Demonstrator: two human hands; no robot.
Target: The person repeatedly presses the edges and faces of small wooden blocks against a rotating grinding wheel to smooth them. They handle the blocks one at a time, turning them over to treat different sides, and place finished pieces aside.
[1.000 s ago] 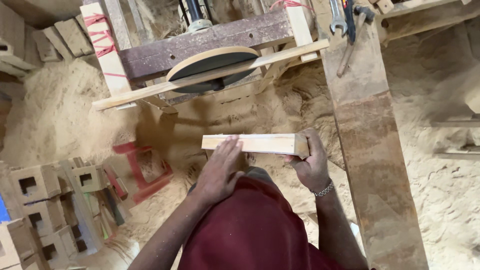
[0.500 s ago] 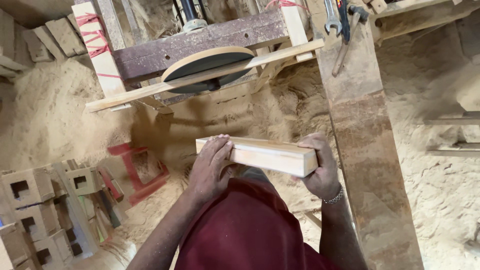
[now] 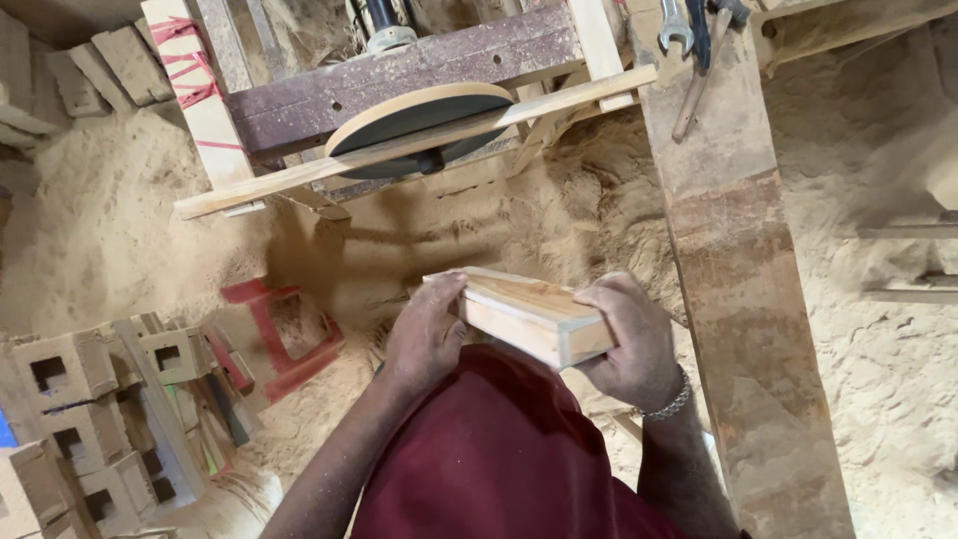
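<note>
Floor (image 3: pixel 100 230) buried in heaped sawdust (image 3: pixel 878 399), carrying a cluster of mortised wooden blocks (image 3: pixel 75 419) at lower left, a red-painted wooden frame (image 3: pixel 284 329) half-sunk beside them, and loose rectangular offcuts (image 3: pixel 95 65) at upper left.

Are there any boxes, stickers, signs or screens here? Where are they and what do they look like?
No packages, labels, signs or screens show.
Nearest things:
Wooden blocks: bottom left, pale boxy pieces with square holes.
Red marks: painted strokes on a pale plank, top left.
Wooden piece: centre, pale, flat and rectangular, held between left hand and right hand.
</note>
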